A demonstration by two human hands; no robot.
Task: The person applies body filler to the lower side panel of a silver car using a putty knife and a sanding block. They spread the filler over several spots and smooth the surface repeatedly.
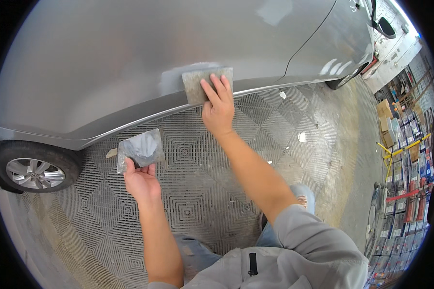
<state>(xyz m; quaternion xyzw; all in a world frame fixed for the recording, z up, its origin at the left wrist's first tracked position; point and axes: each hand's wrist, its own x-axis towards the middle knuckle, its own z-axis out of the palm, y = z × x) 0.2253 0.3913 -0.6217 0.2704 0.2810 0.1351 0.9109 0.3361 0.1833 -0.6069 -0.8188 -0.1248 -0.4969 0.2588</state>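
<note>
Low on the grey car side (120, 58), above the bright sill strip (263, 89), a flat spreader (193, 87) overlaps a pale patch (170, 83). The right hand (220, 107) grips the spreader, with fingers (221, 85) fanned across its outer face; whether the whole blade edge meets the panel cannot be told. The left hand (142, 184) clasps the rim of a plate (159, 155) bearing a smear of grey paste (142, 145), held over the patterned floor (193, 185) and apart from the car.

The operation appears to be a spreading pass. Recommended practice:

Maintain a shallow, constant blade angle. Distribute pressure evenly through the fanned fingers, since a loaded corner would probably cut a ridge. Carry each stroke past the border of the patch, so that the margin thins into the surrounding surface. Ease pressure towards the sill strip, where the panel curves. Keep the plate close and steady to limit dripping, and wipe the blade on its rim between strokes, as dried crumbs could score the coat
</note>
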